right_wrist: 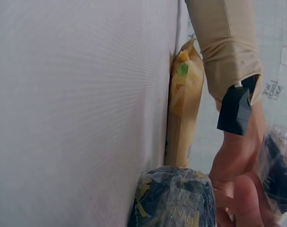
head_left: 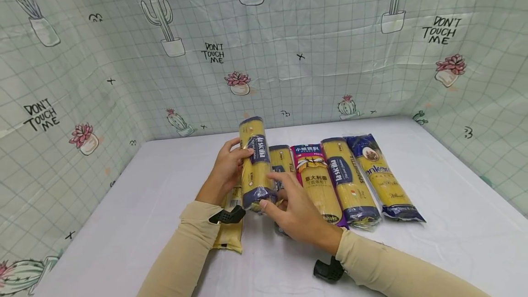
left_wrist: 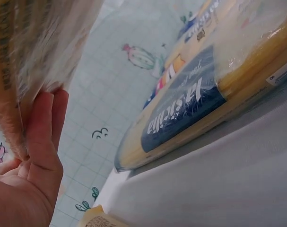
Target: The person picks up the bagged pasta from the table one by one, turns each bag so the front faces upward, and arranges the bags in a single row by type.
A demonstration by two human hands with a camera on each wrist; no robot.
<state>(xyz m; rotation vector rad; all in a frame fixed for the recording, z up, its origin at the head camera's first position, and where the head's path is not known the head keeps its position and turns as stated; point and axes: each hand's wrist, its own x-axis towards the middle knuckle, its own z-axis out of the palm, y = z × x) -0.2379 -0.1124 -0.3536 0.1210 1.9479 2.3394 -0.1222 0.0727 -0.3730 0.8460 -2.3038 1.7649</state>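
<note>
My left hand [head_left: 227, 164] grips a pack of spaghetti [head_left: 255, 173] with dark blue ends and a "la sicilla" label, holding it tilted above the table. At the pack's lower end is my right hand [head_left: 299, 210], its thumb on the blue end and its index finger along the right edge. The left wrist view shows the left fingers [left_wrist: 41, 127] bent against the clear wrapper. Just behind the right hand lies a second la sicilla pack [head_left: 280, 155], partly covered. A cream-yellow pack [head_left: 231, 235] lies under the left wrist, mostly hidden by the forearm.
To the right, a pink and purple pasta pack [head_left: 317, 182], another la sicilla pack [head_left: 350, 182] and a blue and yellow pack [head_left: 387, 178] lie side by side on the white table [head_left: 156, 187]. A patterned curtain [head_left: 264, 31] rises behind and at both sides.
</note>
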